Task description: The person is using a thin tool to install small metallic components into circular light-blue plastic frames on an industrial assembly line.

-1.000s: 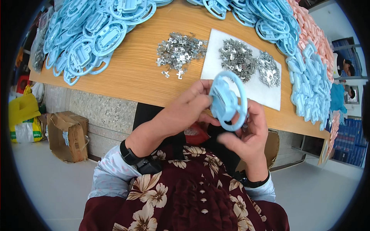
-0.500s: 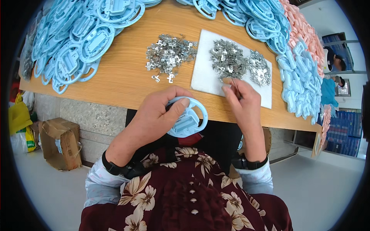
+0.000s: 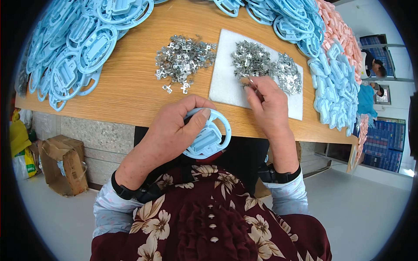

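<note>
My left hand (image 3: 176, 124) grips a light blue plastic ring-shaped part (image 3: 208, 138), thumb on top of its rim, just in front of the table edge. The part has a recessed tray in its middle. My right hand (image 3: 267, 100) is closed in a pinch on a thin metal tool, apparently tweezers (image 3: 251, 82), mostly hidden by the fingers. Its tip is at the near side of a heap of small metal clips (image 3: 251, 58) on a white foam sheet (image 3: 224, 89). A second small metal heap (image 3: 289, 75) lies beside it on the sheet.
More metal pieces (image 3: 183, 58) are heaped on the wooden table (image 3: 126, 87). Blue ring parts (image 3: 65, 74) pile up at left and far right (image 3: 294, 26). Small blue parts (image 3: 333, 91) and pink parts (image 3: 342, 30) lie at right. A cardboard box (image 3: 64, 165) stands on the floor.
My right hand has moved slightly left and farther away, to the near edge of the metal heap. The left hand still holds the blue part. The whole view has shifted a little.
</note>
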{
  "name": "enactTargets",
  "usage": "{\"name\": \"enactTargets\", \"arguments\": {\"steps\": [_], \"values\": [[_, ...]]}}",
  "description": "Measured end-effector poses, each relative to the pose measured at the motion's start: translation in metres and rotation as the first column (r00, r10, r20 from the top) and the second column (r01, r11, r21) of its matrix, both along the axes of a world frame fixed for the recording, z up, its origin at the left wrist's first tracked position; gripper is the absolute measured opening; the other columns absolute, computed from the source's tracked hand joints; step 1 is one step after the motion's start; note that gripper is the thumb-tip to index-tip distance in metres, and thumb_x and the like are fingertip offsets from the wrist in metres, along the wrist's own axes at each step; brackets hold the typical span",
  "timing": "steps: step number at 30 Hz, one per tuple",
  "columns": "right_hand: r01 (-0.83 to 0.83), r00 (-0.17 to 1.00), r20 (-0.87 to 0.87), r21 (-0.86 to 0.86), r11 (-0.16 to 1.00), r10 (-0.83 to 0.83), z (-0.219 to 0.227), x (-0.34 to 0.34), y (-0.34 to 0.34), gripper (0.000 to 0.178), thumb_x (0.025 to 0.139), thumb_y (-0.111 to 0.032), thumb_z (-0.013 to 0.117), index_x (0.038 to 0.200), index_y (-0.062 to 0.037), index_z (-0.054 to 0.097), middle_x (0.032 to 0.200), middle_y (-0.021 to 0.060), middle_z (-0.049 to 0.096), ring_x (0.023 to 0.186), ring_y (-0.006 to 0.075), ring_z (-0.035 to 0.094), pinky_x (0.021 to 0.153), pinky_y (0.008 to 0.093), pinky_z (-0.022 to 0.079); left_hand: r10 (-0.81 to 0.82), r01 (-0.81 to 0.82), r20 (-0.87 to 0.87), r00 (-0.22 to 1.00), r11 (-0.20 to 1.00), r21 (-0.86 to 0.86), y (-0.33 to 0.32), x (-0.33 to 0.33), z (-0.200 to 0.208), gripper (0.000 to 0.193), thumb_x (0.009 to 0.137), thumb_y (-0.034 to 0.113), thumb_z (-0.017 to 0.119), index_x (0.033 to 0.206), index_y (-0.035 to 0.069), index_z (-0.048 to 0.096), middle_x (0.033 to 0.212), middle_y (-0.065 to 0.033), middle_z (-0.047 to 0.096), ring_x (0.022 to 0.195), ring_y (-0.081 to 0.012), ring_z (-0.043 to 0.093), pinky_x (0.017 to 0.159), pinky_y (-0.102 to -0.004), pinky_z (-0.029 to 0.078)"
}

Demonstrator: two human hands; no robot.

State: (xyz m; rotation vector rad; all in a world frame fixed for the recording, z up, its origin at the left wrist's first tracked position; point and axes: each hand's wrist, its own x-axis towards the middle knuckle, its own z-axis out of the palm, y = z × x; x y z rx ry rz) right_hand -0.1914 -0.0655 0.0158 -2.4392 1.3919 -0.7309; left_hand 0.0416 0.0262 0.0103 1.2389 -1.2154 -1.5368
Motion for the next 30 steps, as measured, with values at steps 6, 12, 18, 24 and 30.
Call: {"name": "enactTargets", "arguments": {"steps": [6, 12, 18, 24, 30], "values": [[-0.044, 0.982, -0.186, -0.104, 0.994, 0.024, 0.003, 0.001, -0.006, 0.013, 0.087, -0.004, 0.071, 0.099, -0.0018, 0.066, 0.089, 0.0112, 0.063, 0.073, 0.0255, 0.063, 0.065, 0.0329, 0.051, 0.020, -0.020, 0.011, 1.000, 1.000, -0.012, -0.004, -0.006, 0.006, 0.021, 0.103, 0.017, 0.057, 0.113, 0.001, 0.065, 0.091, -0.0011, 0.068, 0.081, -0.0047, 0.060, 0.071, -0.0231, 0.050], [-0.074, 0.991, 0.110, 0.010, 0.997, 0.072, 0.005, 0.003, -0.004, 0.013, 0.085, -0.003, 0.073, 0.095, -0.0014, 0.065, 0.086, 0.0096, 0.064, 0.070, 0.0211, 0.062, 0.064, 0.0301, 0.050, -0.015, 0.014, 0.103, 0.995, 1.000, 0.007, -0.022, -0.013, 0.010, 0.026, 0.105, 0.023, 0.053, 0.112, 0.002, 0.066, 0.093, 0.0011, 0.066, 0.084, -0.0046, 0.059, 0.074, -0.0223, 0.048], [-0.203, 0.959, 0.221, 0.099, 0.974, 0.177, 0.024, 0.013, 0.010, 0.012, 0.085, -0.008, 0.073, 0.096, -0.0042, 0.070, 0.088, 0.0098, 0.069, 0.076, 0.0265, 0.066, 0.064, 0.0343, 0.050, -0.053, 0.071, -0.211, 0.976, 0.994, 0.080, -0.042, -0.022, -0.008, 0.027, 0.105, 0.025, 0.054, 0.110, 0.001, 0.065, 0.094, 0.0014, 0.066, 0.085, -0.0041, 0.059, 0.076, -0.0226, 0.049], [-0.148, 0.869, 0.483, 0.462, 0.874, -0.109, 0.013, 0.007, 0.013, 0.018, 0.087, -0.014, 0.074, 0.097, 0.0010, 0.069, 0.083, 0.0070, 0.066, 0.073, 0.0125, 0.059, 0.065, 0.0297, 0.047, -0.045, 0.046, -0.079, 0.996, 0.999, 0.008, -0.041, -0.022, -0.012, 0.026, 0.105, 0.026, 0.055, 0.110, 0.001, 0.065, 0.093, 0.0023, 0.066, 0.083, -0.0037, 0.058, 0.074, -0.0221, 0.049], [-0.187, 0.929, 0.365, 0.612, 0.768, -0.065, 0.027, 0.002, 0.009, 0.017, 0.095, -0.014, 0.066, 0.100, 0.0020, 0.064, 0.085, 0.0007, 0.063, 0.077, 0.0062, 0.053, 0.069, 0.0228, 0.044, -0.038, 0.058, 0.129, 0.991, 0.987, -0.152, -0.036, -0.025, -0.001, 0.026, 0.104, 0.026, 0.056, 0.109, 0.002, 0.065, 0.090, 0.0027, 0.064, 0.081, -0.0031, 0.054, 0.072, -0.0217, 0.047]]}}
